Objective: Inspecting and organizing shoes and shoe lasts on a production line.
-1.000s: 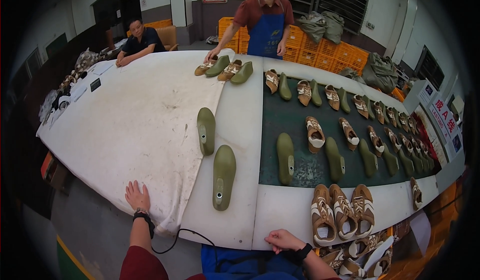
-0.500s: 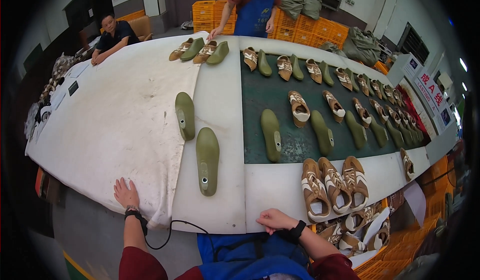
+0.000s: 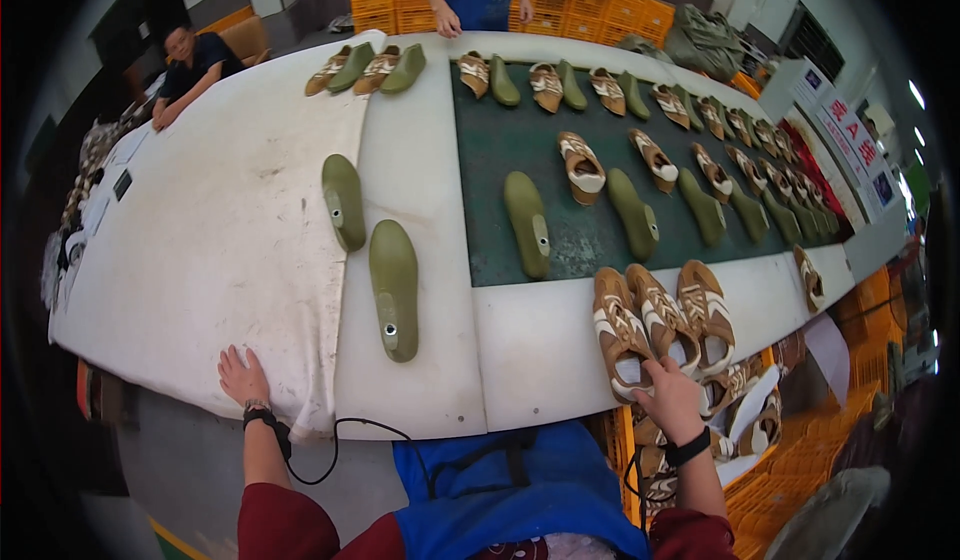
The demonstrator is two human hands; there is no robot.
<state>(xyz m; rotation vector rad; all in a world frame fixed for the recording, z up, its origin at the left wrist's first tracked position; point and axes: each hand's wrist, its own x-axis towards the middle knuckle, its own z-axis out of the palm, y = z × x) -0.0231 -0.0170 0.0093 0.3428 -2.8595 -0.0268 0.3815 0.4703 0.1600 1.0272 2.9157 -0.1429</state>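
Observation:
My left hand (image 3: 242, 375) lies flat with its fingers spread on the white cloth at the table's near edge. My right hand (image 3: 674, 402) is closed at the heel of a brown and white sneaker (image 3: 619, 322), fingers around the opening's edge. Close beside it stand a second sneaker (image 3: 662, 310) and a third sneaker (image 3: 707, 312), toes pointing away. Two green shoe lasts (image 3: 393, 285) lie on the white tabletop between my hands, a little farther off.
A green conveyor belt (image 3: 500, 250) carries rows of sneakers and lasts. Below the right table edge, an orange crate (image 3: 625, 450) holds more sneakers. Across the table stands a person in a blue apron (image 3: 485, 0); another person (image 3: 195, 65) sits at far left. A black cable (image 3: 375, 422) hangs near my apron.
My right hand has moved right from the table's near edge and taken hold of the left sneaker's heel. My left hand stays flat on the cloth. The view has shifted.

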